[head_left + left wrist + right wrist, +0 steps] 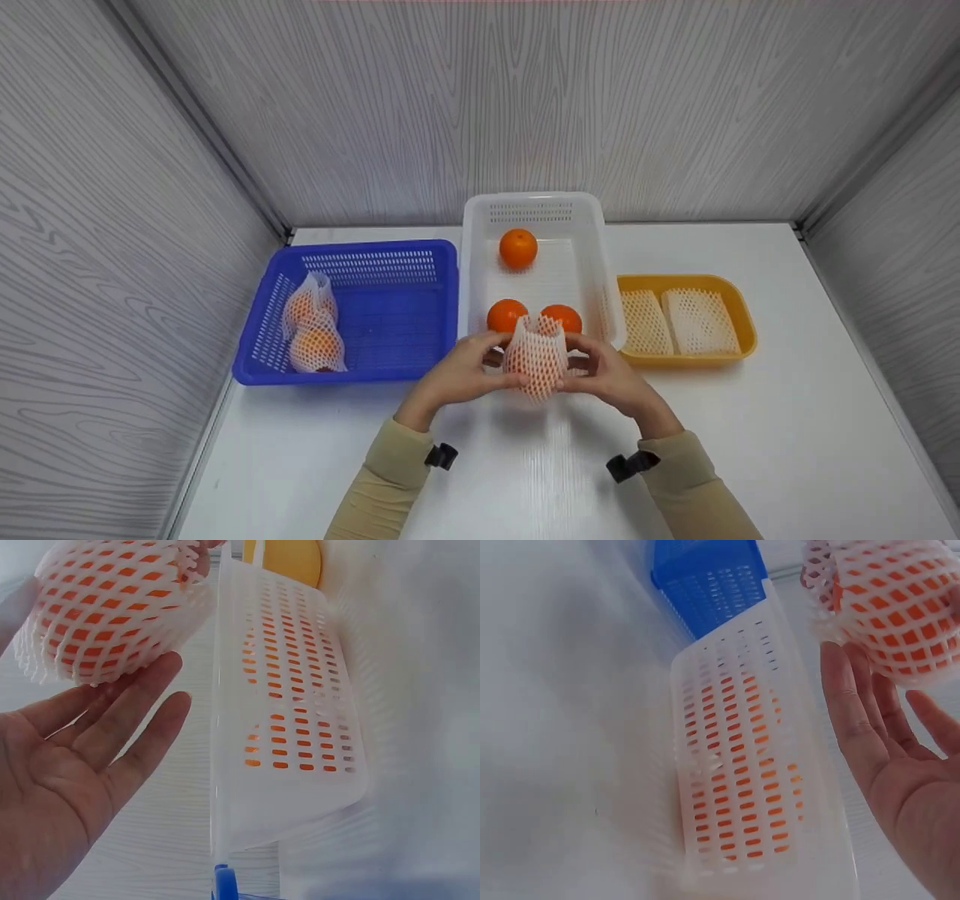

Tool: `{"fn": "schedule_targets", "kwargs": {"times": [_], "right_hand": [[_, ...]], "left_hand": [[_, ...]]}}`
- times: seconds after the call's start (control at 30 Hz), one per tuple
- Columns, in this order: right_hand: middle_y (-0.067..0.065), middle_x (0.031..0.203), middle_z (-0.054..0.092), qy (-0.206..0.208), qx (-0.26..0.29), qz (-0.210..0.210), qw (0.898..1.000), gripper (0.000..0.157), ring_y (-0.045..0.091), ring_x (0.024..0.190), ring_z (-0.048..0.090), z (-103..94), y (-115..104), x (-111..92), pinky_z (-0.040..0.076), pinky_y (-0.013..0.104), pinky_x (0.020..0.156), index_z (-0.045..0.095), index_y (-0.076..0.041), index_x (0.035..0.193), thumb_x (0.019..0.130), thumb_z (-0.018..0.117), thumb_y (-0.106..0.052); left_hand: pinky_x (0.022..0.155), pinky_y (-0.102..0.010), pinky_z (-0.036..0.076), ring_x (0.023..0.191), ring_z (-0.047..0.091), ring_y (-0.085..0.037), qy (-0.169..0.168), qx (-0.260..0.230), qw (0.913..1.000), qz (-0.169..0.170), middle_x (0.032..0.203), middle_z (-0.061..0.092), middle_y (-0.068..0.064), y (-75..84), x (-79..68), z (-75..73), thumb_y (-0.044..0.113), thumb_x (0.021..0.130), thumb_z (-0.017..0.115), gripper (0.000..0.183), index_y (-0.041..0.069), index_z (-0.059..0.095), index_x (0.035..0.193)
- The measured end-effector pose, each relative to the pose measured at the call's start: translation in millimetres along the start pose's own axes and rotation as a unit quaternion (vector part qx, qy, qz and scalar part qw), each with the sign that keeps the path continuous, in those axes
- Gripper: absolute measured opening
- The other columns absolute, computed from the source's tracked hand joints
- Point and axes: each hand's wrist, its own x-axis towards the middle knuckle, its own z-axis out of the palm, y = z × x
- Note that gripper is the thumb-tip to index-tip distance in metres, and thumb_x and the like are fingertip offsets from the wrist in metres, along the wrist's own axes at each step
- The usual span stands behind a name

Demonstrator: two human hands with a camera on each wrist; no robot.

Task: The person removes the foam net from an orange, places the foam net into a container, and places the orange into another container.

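Between both hands, in front of the white basket, is an orange in a white foam net sleeve [536,364]. My left hand [469,371] holds its left side with thumb and fingers, while my right hand [607,375] grips it from the right. The sleeve's open end points up and away from me in the head view. In the left wrist view the net [112,611] covers the orange, with fingertips beneath it. The right wrist view also shows the netted orange [904,611] above the fingers. Just beyond the hands, two bare oranges [508,316] lie in the white basket [471,247].
Another bare orange [518,249] sits toward the back of the white basket. At left, a blue basket [390,315] contains two netted oranges [315,346]. A yellow tray [748,330] at right holds flat foam nets [701,322]. Walls [525,97] enclose the table [795,420] at the back and sides.
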Motion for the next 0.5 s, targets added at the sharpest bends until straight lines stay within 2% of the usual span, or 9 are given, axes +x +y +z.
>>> {"fn": "schedule_targets", "kwargs": {"times": [0.1,0.23,0.4,0.5], "right_hand": [[0.018,0.128,0.053,-0.013,-0.033,0.01,0.999,0.066,0.037,0.109,0.058,-3.7,6.3,-5.7,0.054,0.041,0.085,0.049,0.001,0.138,0.08,0.08,-0.002],[0.017,0.129,0.055,-0.013,-0.058,0.02,0.998,0.066,0.037,0.108,0.057,-6.7,15.1,-11.3,0.055,0.04,0.084,0.051,0.0,0.138,0.079,0.081,-0.002],[0.017,0.126,0.057,-0.001,-0.097,0.017,0.995,0.066,0.04,0.104,0.056,-8.3,25.5,-16.8,0.056,0.041,0.082,0.054,-0.001,0.135,0.077,0.083,-0.005],[0.018,0.122,0.056,0.01,-0.109,0.017,0.994,0.067,0.043,0.103,0.056,-6.6,29.6,-20.5,0.056,0.044,0.08,0.053,0.0,0.135,0.075,0.084,-0.003]], "left_hand": [[0.088,-0.03,0.051,0.101,0.06,-0.013,-0.02,0.019,0.9996,0.011,0.119,0.063,0.003,-2.7,-2.1,7.2,0.045,0.083,0.076,0.066,0.01,0.056,0.135],[0.091,-0.032,0.05,0.102,0.059,-0.013,-0.031,0.02,0.9993,0.009,0.12,0.062,0.005,-7.5,-4.3,17.9,0.041,0.083,0.078,0.064,0.012,0.056,0.135],[0.093,-0.039,0.049,0.104,0.057,-0.014,-0.027,0.012,0.9995,-0.012,0.119,0.059,0.006,-13.2,-6.7,35.2,0.045,0.079,0.081,0.071,0.011,0.053,0.135],[0.092,-0.041,0.05,0.103,0.056,-0.013,-0.011,0.006,0.9997,-0.021,0.12,0.058,0.008,-16.8,-5.4,46.5,0.051,0.074,0.082,0.078,0.015,0.052,0.137]]}}
